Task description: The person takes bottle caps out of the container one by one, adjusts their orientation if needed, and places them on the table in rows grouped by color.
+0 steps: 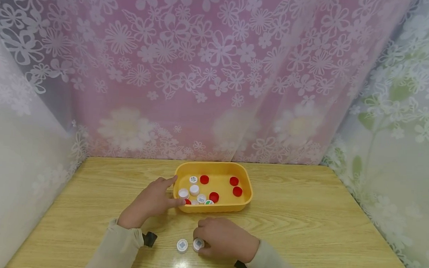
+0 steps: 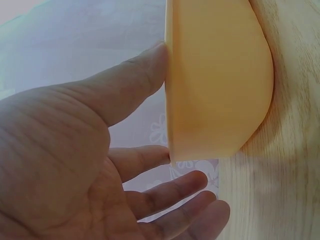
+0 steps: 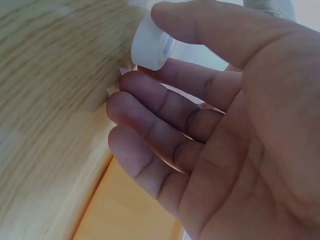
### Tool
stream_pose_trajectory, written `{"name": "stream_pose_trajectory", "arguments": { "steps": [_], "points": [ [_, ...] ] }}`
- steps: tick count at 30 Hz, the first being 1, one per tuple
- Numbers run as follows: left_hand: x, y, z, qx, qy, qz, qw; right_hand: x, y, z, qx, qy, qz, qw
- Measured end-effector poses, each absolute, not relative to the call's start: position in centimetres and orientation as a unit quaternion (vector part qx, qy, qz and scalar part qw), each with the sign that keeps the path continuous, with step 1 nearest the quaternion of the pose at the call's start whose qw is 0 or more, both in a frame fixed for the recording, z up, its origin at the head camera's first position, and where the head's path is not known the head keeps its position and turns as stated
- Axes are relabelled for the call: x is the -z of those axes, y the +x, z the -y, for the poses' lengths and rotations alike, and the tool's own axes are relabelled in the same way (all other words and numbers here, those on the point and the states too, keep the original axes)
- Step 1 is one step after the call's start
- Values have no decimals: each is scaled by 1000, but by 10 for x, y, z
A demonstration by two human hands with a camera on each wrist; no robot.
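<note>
Pinching a white cap [image 1: 197,244] between thumb and forefinger, the right hand [image 1: 226,239] is low over the surface [image 1: 297,208], on the tray's [image 1: 219,209] near side. Just left of it lies a second white cap [image 1: 182,245]. Fingers spread nearly straight, the left hand [image 1: 152,199] touches the tray's rim, its thumb partly covering a red cap [image 1: 188,202]. Floral curtains [image 1: 202,70] stand behind and at both sides. Counted: two caps outside; inside, five red and six mostly white, some partly hidden by the near wall.

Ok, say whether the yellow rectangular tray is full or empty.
Neither: the yellow rectangular tray is partly filled. Round red caps and round white caps lie inside, leaving bare floor.
</note>
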State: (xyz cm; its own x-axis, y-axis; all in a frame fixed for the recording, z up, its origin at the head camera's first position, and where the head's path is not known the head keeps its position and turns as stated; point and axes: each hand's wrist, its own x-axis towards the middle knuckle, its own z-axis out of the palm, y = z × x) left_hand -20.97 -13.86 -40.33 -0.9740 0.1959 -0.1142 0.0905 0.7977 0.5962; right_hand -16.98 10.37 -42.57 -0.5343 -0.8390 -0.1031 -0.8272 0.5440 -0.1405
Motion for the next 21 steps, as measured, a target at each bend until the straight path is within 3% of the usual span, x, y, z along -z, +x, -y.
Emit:
{"name": "stream_pose_trajectory", "arguments": {
  "steps": [21],
  "points": [
    [404, -211, 138, -316, 72, -942, 86, 428, -171, -103, 45, -461, -881, 90]
  ]
}}
